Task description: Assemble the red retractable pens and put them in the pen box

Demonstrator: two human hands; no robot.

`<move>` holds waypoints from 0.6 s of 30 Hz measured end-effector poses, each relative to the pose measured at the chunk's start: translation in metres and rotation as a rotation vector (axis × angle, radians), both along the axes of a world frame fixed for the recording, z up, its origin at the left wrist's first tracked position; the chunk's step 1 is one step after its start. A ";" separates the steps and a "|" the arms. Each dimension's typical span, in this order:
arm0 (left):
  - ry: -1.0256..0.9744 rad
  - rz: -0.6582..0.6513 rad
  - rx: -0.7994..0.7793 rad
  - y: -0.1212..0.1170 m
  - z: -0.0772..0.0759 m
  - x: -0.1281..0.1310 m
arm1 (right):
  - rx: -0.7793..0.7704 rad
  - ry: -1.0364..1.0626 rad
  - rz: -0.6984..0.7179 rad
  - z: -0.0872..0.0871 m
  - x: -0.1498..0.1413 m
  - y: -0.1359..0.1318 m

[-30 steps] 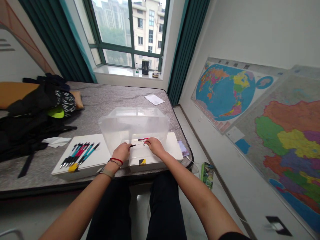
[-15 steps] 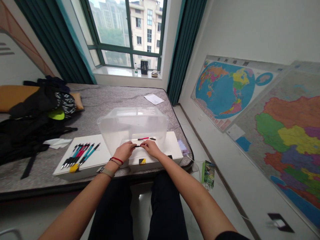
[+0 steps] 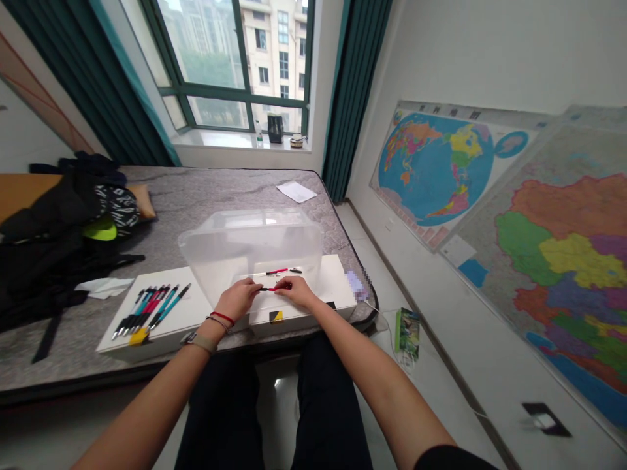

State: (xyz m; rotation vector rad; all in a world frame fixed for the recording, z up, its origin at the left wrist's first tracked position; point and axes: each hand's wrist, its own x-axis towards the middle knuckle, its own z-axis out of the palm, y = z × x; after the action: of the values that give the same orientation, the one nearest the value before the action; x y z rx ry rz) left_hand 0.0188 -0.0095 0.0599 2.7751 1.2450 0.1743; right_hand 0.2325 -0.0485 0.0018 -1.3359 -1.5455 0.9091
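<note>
My left hand [image 3: 238,298] and my right hand [image 3: 294,291] meet over the near rim of a clear plastic tub [image 3: 249,248]. Each pinches one end of a thin red and black pen [image 3: 270,288] held level between them. A second red pen [image 3: 277,271] with a small black piece beside it lies on the tub's floor just beyond. The tub stands on a flat white board [image 3: 337,287] at the table's front edge. Several pens in blue, red and black [image 3: 151,307] lie in a row on another white board [image 3: 191,313] to the left.
A grey stone-patterned table [image 3: 206,196] carries black bags and clothing [image 3: 53,241] at the left, tissue [image 3: 105,286] and a paper sheet [image 3: 296,191] far back. Maps [image 3: 490,189] cover the right wall. A green packet [image 3: 404,329] lies on the floor.
Both hands drew together on the pen at the tub's near rim. A black piece now lies beside the second pen in the tub. The camera view shifted slightly right.
</note>
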 end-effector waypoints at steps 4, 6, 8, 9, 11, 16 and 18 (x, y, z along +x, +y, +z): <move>-0.038 -0.065 0.021 0.005 -0.004 -0.002 | -0.002 0.003 0.005 -0.001 0.001 -0.001; -0.076 -0.075 0.018 0.007 -0.007 -0.001 | -0.004 -0.001 0.013 -0.002 0.001 -0.001; -0.119 -0.080 0.027 0.008 -0.011 0.001 | -0.010 0.017 0.017 -0.004 0.001 0.000; -0.138 -0.087 0.032 0.008 -0.012 0.003 | -0.016 0.030 0.014 -0.004 0.001 0.000; -0.169 -0.105 0.030 0.008 -0.016 0.006 | -0.035 0.051 0.003 -0.006 0.000 0.000; -0.165 -0.189 -0.016 0.002 -0.021 0.013 | -0.086 -0.009 -0.009 -0.005 -0.001 -0.001; -0.151 -0.227 -0.024 -0.001 -0.019 0.015 | -0.100 -0.037 -0.010 -0.004 -0.001 -0.001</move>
State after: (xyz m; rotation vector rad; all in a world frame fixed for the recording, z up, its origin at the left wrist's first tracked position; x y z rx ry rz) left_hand 0.0342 -0.0106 0.0405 2.7939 0.8851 0.3407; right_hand 0.2315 -0.0494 -0.0025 -1.4369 -1.5372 0.9720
